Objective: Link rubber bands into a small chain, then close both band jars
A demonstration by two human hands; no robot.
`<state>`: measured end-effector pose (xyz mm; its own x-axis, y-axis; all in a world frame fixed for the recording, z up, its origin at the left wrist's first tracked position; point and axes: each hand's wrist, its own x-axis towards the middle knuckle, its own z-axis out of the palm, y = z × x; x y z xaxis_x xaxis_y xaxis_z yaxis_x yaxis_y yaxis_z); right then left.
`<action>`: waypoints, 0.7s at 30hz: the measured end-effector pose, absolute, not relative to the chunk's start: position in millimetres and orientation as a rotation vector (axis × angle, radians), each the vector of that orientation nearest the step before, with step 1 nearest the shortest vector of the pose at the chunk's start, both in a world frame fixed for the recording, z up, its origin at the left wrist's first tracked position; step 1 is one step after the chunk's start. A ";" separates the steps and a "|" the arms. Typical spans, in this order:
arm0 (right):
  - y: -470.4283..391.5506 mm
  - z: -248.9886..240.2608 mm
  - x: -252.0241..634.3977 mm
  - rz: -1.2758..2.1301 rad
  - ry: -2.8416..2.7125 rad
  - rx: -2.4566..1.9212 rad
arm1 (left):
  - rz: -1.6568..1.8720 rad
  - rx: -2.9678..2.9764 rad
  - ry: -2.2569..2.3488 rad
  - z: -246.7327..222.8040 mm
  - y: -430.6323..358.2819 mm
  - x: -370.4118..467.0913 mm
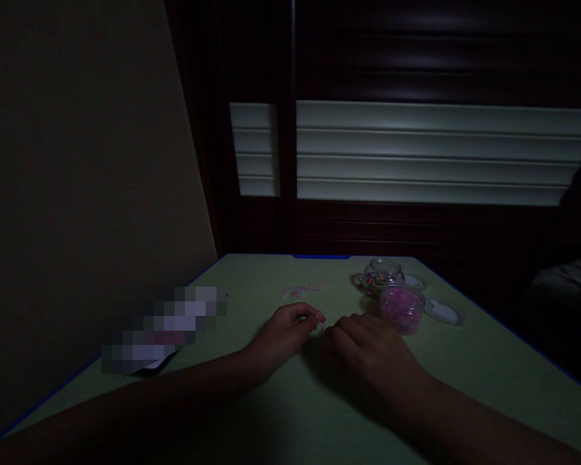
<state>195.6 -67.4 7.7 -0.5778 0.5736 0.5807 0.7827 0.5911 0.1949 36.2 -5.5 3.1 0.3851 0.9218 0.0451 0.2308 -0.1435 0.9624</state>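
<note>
My left hand is closed in a pinch above the table, thumb against forefinger. At its fingertips a small thin pink band shows, dim and partly hidden. Just to the right, my right hand is curled palm down with its fingertips close to the left ones. What it holds, if anything, is hidden. Beyond my hands lies a loose little pile of thin pink and pale bands. A clear jar full of pink bands stands past my right hand, and behind it is an open clear jar of multicoloured small pieces.
Two round clear lids lie right of the jars on the pale green table, which has a blue edge. A blurred-out flat object rests at the left edge. A wall rises at left; dark slatted panels stand behind.
</note>
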 end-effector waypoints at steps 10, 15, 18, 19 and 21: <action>-67.9 4.5 189.6 -0.699 -2.343 -1.066 | 0.821 1.628 1.023 8.6 -9.4 36.2; -65.6 2.4 192.6 -0.697 -2.319 -1.068 | 0.806 1.598 1.012 5.0 -5.3 34.5; -64.9 3.6 196.8 -0.711 -2.296 -1.065 | 0.787 1.594 1.013 1.9 -1.9 32.4; -64.7 4.7 198.6 -0.711 -2.291 -1.070 | 0.781 1.601 1.015 1.4 -1.2 31.9; -64.4 7.2 202.1 -0.701 -2.296 -1.087 | 0.775 1.618 1.021 0.9 -0.9 31.1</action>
<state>202.1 -64.4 7.2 -0.5556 0.5450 0.6279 0.8028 0.5482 0.2345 31.1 -0.9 0.9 0.4315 0.9021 -0.0016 0.2409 -0.1136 0.9639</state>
